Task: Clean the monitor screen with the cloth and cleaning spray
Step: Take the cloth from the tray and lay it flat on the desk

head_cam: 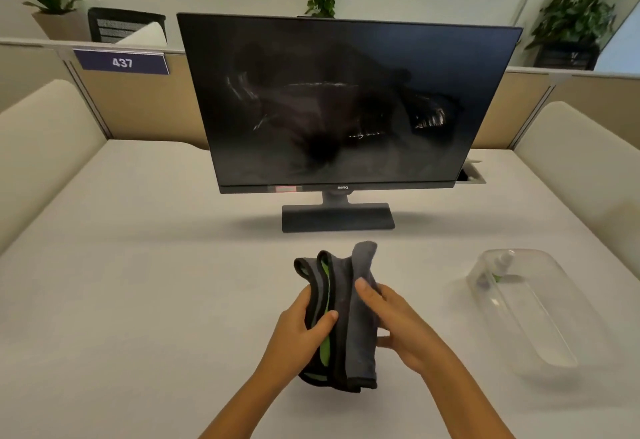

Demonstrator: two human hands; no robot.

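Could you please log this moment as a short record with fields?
monitor: upright on desk, off, screen streaked
cloth: grey and green, folded, held above desk
left hand: grip on cloth
right hand: grip on cloth
spray: lying in clear tray, to the right

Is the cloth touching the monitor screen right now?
Apart. The head view shows the cloth held in both hands above the desk, well short of the screen.
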